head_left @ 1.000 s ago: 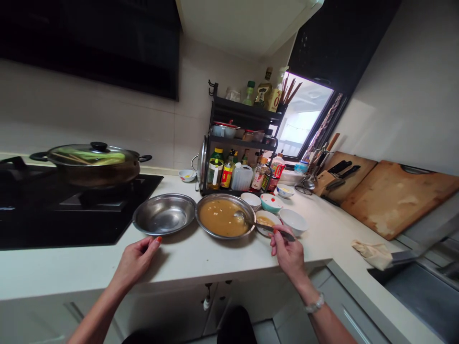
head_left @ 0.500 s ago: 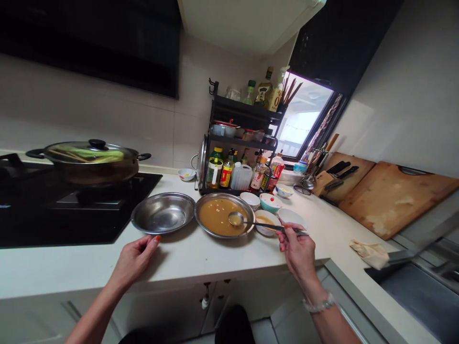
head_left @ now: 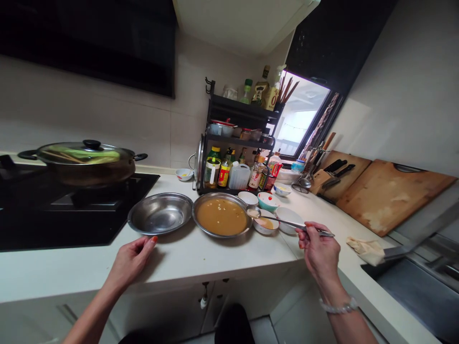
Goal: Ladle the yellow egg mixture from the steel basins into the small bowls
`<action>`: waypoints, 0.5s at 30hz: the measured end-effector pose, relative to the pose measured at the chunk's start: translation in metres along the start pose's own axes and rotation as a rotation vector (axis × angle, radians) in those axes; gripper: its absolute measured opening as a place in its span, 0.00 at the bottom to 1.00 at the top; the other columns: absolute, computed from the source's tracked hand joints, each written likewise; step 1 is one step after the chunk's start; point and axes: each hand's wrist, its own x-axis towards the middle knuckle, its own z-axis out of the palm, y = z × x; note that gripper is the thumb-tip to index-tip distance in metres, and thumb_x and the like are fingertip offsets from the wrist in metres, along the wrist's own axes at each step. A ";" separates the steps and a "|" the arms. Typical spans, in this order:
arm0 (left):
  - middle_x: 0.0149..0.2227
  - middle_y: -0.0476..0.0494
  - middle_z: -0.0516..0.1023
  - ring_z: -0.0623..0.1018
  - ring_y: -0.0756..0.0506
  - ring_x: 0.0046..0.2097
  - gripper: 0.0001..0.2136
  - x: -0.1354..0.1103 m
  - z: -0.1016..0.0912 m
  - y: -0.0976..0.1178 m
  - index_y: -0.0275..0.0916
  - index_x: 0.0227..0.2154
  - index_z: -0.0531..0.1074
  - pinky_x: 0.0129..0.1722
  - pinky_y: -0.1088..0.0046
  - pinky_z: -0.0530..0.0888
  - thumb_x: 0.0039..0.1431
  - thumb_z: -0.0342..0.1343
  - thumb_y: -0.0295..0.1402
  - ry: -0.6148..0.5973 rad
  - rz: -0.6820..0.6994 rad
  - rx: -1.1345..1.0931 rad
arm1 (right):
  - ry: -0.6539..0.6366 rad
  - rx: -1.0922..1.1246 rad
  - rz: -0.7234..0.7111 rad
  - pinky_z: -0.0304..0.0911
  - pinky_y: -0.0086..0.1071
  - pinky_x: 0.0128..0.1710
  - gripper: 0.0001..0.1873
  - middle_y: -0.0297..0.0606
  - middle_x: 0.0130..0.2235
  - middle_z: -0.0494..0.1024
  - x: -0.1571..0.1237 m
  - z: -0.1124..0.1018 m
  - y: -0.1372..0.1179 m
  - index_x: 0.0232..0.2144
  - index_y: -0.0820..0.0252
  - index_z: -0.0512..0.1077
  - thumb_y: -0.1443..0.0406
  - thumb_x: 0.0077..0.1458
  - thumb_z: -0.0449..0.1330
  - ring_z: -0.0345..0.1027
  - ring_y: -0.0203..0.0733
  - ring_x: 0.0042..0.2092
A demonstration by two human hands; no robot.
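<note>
My right hand [head_left: 322, 252] grips a long-handled metal spoon [head_left: 285, 221] by the end of its handle. The spoon's head is tipped over the gap between a steel basin of brown broth [head_left: 221, 216] and a small white bowl [head_left: 266, 229] partly filled with pale liquid. Small light bits float in the broth. To its left sits an empty steel basin [head_left: 161, 213]. Just in front of that basin's near rim, my left hand [head_left: 132, 259] hovers loosely closed, thumb against the fingers, with nothing visible in it.
A lidded pan [head_left: 89, 165] with greens stands on the black stove [head_left: 118, 224]. Behind the basins is a black rack [head_left: 238, 138] of bottles. Several small bowls [head_left: 268, 201] crowd its right foot. Cutting boards [head_left: 394, 196], knives, a cloth [head_left: 366, 249] and a sink [head_left: 412, 291] lie rightward.
My right hand has moved right, carrying the spoon out of the broth to the rim beside the small white bowl. My left hand has stayed nearly in place.
</note>
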 end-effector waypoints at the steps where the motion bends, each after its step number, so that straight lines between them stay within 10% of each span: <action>1: 0.14 0.56 0.55 0.55 0.53 0.20 0.22 0.000 0.000 0.000 0.41 0.15 0.56 0.18 0.77 0.56 0.52 0.49 0.52 0.004 0.003 0.005 | 0.011 -0.022 -0.028 0.57 0.22 0.13 0.18 0.32 0.19 0.73 0.003 -0.004 0.000 0.31 0.61 0.69 0.58 0.41 0.68 0.65 0.34 0.19; 15: 0.14 0.56 0.54 0.54 0.53 0.20 0.21 0.000 0.000 0.000 0.41 0.15 0.55 0.18 0.77 0.55 0.53 0.49 0.51 0.001 0.015 0.010 | -0.403 -0.540 -0.560 0.64 0.27 0.19 0.08 0.36 0.32 0.73 -0.010 -0.046 0.017 0.39 0.58 0.73 0.64 0.59 0.56 0.66 0.32 0.23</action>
